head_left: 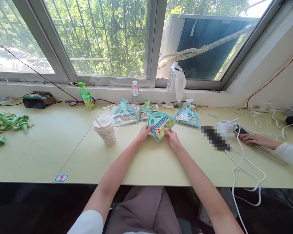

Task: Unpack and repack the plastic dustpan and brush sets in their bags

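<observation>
One blue-green dustpan-and-brush set (158, 124) held in two hands, at mid-table; clock directions are taken from it, 12 toward the window. Handle points between 10 and 11 o'clock; printed label faces the wearer. Whether its lower corner touches the tabletop (151, 162) cannot be told.

Left hand (145, 132): at 8 o'clock, pinching the set's edge, thumb on the front face. Right hand (172, 136): at 4 o'clock, thumb and fingers closed on the label-side edge.

Further sets on the table: teal wrapped set (125, 113) near 10 o'clock; yellow-green set (146, 104) near 11, partly hidden behind the held one; blue wrapped set (187, 117) between 2 and 3.

Lidded cup (107, 131) with straw at 9 o'clock. Clear bottle (135, 92) at 11. Green bottle (87, 97), tilted, near 10. Green horn-shaped pieces (9, 122) piled well apart, at 9. Co-worker's hand (252, 139) at 3, beside white cables (241, 156).
</observation>
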`<state>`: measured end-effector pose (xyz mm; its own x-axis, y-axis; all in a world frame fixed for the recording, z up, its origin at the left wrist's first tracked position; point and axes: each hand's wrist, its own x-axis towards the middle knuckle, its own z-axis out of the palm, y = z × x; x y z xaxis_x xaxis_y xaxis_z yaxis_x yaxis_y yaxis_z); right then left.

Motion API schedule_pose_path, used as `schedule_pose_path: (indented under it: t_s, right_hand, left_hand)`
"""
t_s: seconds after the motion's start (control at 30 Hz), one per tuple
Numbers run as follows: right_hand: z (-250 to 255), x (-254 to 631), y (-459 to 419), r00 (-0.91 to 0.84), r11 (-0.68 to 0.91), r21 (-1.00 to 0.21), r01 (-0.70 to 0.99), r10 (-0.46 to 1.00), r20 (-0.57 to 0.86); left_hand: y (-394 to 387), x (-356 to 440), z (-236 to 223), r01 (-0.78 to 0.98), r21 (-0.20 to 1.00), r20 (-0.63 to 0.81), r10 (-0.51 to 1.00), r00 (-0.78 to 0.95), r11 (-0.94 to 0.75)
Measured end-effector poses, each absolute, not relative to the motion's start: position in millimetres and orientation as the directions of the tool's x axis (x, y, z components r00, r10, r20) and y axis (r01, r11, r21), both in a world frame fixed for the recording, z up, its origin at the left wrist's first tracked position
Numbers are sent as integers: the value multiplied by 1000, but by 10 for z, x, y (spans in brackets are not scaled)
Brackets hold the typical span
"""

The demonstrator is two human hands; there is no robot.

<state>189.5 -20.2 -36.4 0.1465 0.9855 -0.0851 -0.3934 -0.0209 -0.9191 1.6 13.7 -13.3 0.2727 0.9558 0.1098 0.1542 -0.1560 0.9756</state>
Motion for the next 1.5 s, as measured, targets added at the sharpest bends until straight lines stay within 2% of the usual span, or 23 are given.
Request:
schedule_pose_path:
  t_s: [0.1, 0.17, 0.23, 0.33, 0.43, 0.5, 0.73, 0.87, 0.97, 1.1, 1.27, 1.4, 1.43, 1.5]
  right_hand:
    - [-369, 1973, -195, 192, 3, -904, -428, 978, -88]
    - [-360, 2004, -192, 212, 7, -903, -430, 973, -93]
    - [-344, 2017, -192, 219, 5, -907, -421, 971, -96]
    - [-327, 2005, -198, 213, -6, -918, -396, 972, -99]
    - [-327, 1971, -208, 181, -16, -928, -373, 979, -89]
    - [-329, 1948, -213, 165, -19, -931, -365, 983, -85]
    - [-337, 1925, -204, 165, -48, -941, -335, 980, -108]
    - [-358, 1933, -188, 149, -71, -951, -300, 982, -120]
    - [-356, 1947, -186, 187, -89, -964, -252, 973, -138]
    - [-341, 1978, -203, 274, -79, -975, -205, 952, -135]
    - [-316, 1953, -240, 162, -59, -960, -273, 981, -106]
    - [-270, 1893, -282, 123, -54, -940, -337, 987, -101]
    - [-257, 1885, -291, 134, -49, -935, -352, 986, -102]
    - [-233, 1879, -303, 164, -36, -922, -386, 981, -107]
  left_hand:
    - [143, -137, -52, 553, 780, 348, 938, 7, -293]
    - [175, -264, -12, 760, 583, 530, 844, -88, -286]
    - [233, -382, -18, 877, 429, 623, 774, -112, -218]
    - [344, -511, -121, 935, 342, 582, 803, -131, -95]
    - [427, -562, -250, 952, 292, 466, 883, -62, -88]
    - [446, -547, -295, 949, 283, 459, 889, -5, -141]
    - [386, -370, -266, 909, 279, 581, 808, 96, -309]
    - [370, -364, -251, 877, 364, 582, 811, 50, -315]
    - [376, -402, -235, 830, 442, 637, 771, -24, -340]
    - [382, -394, -228, 761, 443, 740, 673, -12, -473]
    - [338, -257, -242, 657, 428, 804, 594, 37, -621]
    - [218, -138, -201, 618, 378, 811, 568, 139, -690]
    - [176, -109, -179, 630, 382, 814, 569, 117, -676]
    - [91, -53, -126, 668, 457, 807, 590, -32, -587]
